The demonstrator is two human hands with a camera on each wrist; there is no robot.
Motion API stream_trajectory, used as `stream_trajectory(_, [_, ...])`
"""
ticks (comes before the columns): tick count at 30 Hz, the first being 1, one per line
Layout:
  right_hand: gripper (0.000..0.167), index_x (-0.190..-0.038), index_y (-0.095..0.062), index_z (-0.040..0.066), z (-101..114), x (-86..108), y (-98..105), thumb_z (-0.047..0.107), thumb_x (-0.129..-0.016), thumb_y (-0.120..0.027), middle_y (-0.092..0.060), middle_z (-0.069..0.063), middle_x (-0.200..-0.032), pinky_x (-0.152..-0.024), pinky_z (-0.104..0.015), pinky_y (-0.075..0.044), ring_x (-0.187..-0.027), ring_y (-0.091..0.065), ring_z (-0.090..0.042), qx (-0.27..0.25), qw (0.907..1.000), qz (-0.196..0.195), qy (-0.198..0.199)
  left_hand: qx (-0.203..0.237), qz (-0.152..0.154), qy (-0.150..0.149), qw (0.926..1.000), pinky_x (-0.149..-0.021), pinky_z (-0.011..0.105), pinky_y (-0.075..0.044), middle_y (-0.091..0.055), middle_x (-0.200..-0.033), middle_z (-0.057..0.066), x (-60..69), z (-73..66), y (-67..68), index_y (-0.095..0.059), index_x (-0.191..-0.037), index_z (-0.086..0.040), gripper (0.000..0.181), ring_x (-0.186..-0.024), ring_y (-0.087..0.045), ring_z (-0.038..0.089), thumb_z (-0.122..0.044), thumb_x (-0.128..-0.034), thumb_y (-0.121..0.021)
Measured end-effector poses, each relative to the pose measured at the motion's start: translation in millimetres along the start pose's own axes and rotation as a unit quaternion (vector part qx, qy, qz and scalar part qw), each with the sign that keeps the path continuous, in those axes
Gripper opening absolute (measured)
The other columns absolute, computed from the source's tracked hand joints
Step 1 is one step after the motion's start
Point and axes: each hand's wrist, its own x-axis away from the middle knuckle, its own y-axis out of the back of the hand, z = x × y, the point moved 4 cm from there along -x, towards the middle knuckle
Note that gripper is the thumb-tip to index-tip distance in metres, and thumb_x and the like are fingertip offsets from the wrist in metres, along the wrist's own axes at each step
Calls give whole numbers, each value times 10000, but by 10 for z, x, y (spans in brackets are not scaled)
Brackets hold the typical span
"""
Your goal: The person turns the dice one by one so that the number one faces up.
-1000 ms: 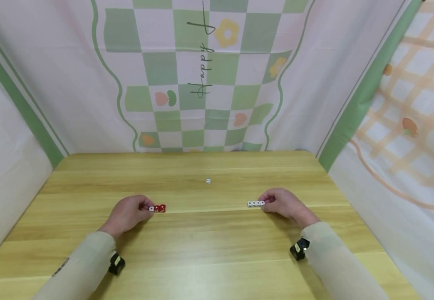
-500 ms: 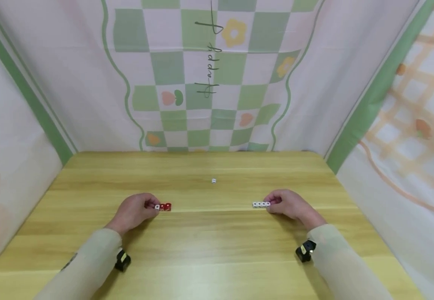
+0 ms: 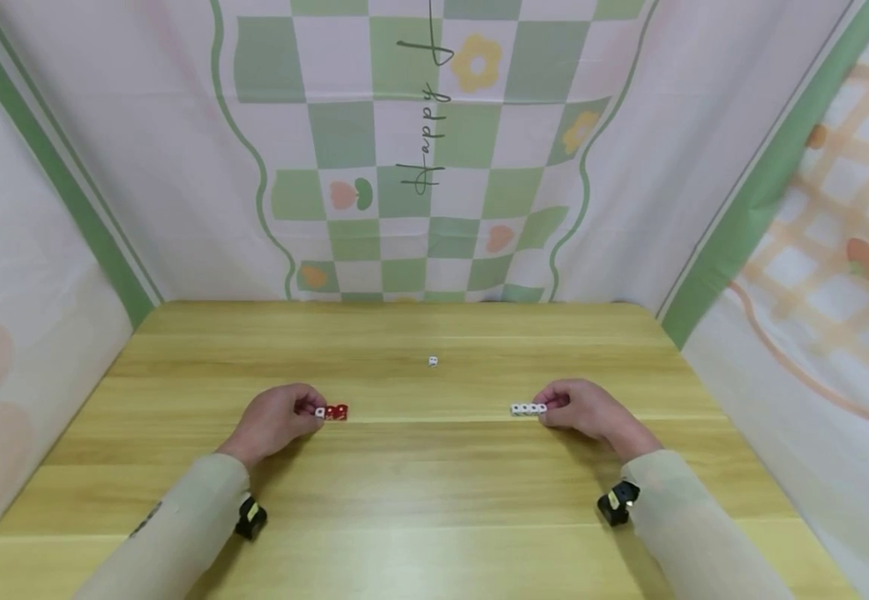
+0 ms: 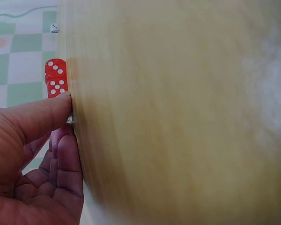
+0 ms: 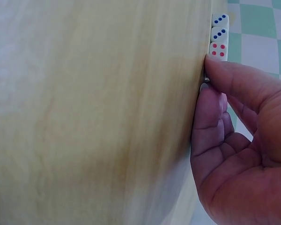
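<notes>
Thumb and fingers of my left hand (image 3: 278,421) pinch a white die (image 3: 320,412) at the left end of a short row on the table. Two red dice (image 3: 336,412) continue that row to the right; in the left wrist view the red dice (image 4: 56,77) show white pips, and the thumb hides the white die. Across the table my right hand (image 3: 580,410) pinches the right end of a row of several white dice (image 3: 524,409). Its thumb covers the end die in the right wrist view, where the other white dice (image 5: 219,35) line up beyond the fingertips.
A single white die (image 3: 432,361) lies farther back, between the two rows. The wooden tabletop (image 3: 419,483) ends at a checked curtain (image 3: 404,200). Fabric walls stand at both sides. Each wrist carries a small black camera (image 3: 250,518).
The whole scene has shifted slightly right in the head view as the head turned. Hands and dice keep the same places on the table.
</notes>
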Motion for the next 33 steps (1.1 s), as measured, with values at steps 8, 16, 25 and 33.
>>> stream_trajectory(8, [191,-1076,-742,15,-17,12,6,71,-900,-787,-697,-78,-967,-741,-264,-483,-850,-577,-167,-35,10000,5,-7,-1,34,98,9999,-825,364,-523,-703,-979,6,20,-21,3,-734,-1107,-86,204,-894,-620,161,-123,-913,-785])
stream_trajectory(16, [206,-1084,-743,8,-19,8,8,73,-896,-795,-698,-68,-965,-749,-277,-483,-853,-580,-173,-21,10000,-9,68,-103,51,16,9999,-877,409,-558,-712,-1031,29,72,-38,68,-710,-1174,-41,312,-951,-646,181,-173,-908,-804])
stream_trajectory(25, [197,-1080,-739,8,-36,9,44,66,-899,-788,-693,-64,-948,-777,-325,-477,-848,-578,-184,-70,9999,1,-72,-239,-165,-449,9986,-890,420,-575,-733,-1093,98,51,-388,174,-702,-1231,0,360,-983,-671,203,-173,-923,-770])
stream_trajectory(33, [189,-1072,-743,15,-34,4,21,66,-896,-787,-701,-49,-941,-796,-330,-476,-848,-583,-176,-68,10000,10,43,-320,-30,-796,9963,-930,434,-573,-741,-1134,118,-140,-894,31,-721,-1217,-31,322,-1019,-686,217,-172,-931,-761])
